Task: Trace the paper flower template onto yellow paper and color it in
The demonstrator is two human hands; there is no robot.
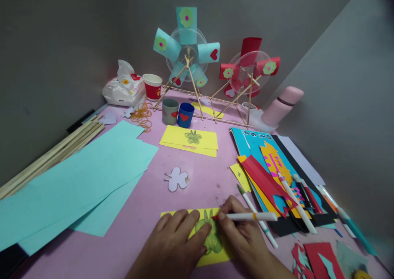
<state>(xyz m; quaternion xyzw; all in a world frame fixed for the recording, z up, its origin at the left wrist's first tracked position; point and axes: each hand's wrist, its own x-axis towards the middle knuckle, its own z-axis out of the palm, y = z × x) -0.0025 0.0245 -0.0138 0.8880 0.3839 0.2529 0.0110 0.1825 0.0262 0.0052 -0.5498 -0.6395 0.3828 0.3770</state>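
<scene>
My left hand (174,244) lies flat with fingers stretched over a yellow paper (226,252) at the front of the table. A green butterfly drawing (214,243) shows on that paper, partly covered by my fingers. Pinched in my right hand (244,236) is a white-barrelled marker (255,216) with a red tip. The tip is at the upper part of the butterfly, near its antennae. Just beyond the paper lies a pale lilac butterfly-shaped cutout (176,179). Farther back, stacked yellow sheets (172,134) bear another butterfly drawing. Beside my right hand rests a green-tipped marker (267,232).
Light-blue sheets (89,176) and wooden sticks (55,156) cover the left. Coloured papers (252,137), markers and red scraps (320,254) crowd the right. Behind stand two paper-bladed wheels (187,37) on stick frames, small cups (170,111), tissues (118,91) and a pink bottle (281,106).
</scene>
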